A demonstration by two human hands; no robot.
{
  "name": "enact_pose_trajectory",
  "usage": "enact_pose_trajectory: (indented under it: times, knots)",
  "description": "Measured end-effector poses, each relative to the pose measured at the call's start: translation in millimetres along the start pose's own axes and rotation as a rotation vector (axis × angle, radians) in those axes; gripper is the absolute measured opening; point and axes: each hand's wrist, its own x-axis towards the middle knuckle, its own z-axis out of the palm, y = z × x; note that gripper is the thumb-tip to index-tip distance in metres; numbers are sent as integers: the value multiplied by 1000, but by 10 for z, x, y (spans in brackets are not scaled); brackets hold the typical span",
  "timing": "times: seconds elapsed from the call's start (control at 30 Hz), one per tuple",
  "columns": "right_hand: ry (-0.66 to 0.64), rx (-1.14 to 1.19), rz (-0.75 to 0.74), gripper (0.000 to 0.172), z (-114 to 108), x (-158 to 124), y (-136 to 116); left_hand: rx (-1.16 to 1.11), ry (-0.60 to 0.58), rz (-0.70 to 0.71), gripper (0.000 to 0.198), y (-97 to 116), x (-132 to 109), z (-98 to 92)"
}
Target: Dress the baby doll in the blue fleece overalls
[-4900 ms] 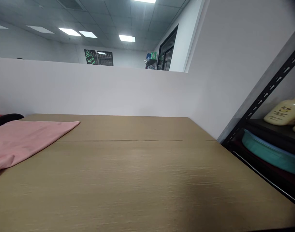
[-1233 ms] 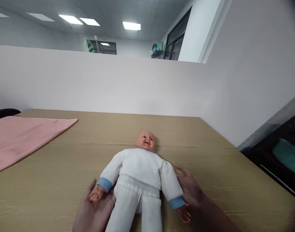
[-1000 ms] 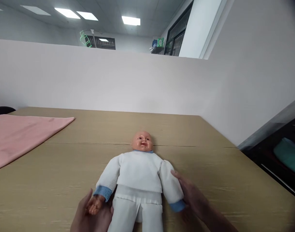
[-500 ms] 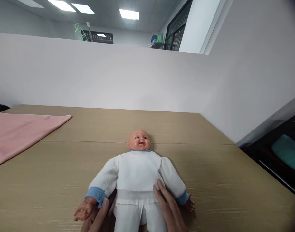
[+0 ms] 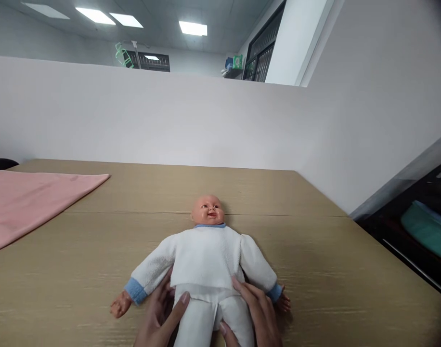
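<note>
A baby doll (image 5: 208, 255) in a white fleece suit with blue cuffs and collar lies on its back on the wooden table, head away from me. My left hand (image 5: 163, 313) holds the doll's hip, thumb on top at the waist and fingers against its side under the sleeve. On the other side, my right hand (image 5: 256, 308) has its fingers over the waist and its thumb at the inside of the thigh. The doll's arms are spread out to both sides. Its lower legs are out of the frame.
A pink cloth (image 5: 32, 202) lies flat on the table (image 5: 321, 270) at the left. A white partition wall (image 5: 191, 120) stands behind the table. At the right, a black container or shelf (image 5: 394, 231) holds a green cloth-like item (image 5: 428, 231).
My left hand has moved inward, its thumb now on the doll's hip. My right thumb has come into view at the thigh. The doll's left-side sleeve has shifted slightly.
</note>
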Motion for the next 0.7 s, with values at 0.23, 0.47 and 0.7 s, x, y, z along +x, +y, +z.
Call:
enact_pose_trajectory:
  times: [0.23,0.47,0.7]
  knots:
    - [0,84,179,98,103,-80,2,117,5,80,54,60,-110,110]
    - [-89,210,266,79,90,96,-96,114,-24,68,53,190,27,185]
    - [-63,31,274,67,-26,486,-380,621,55,277,42,382,291,177]
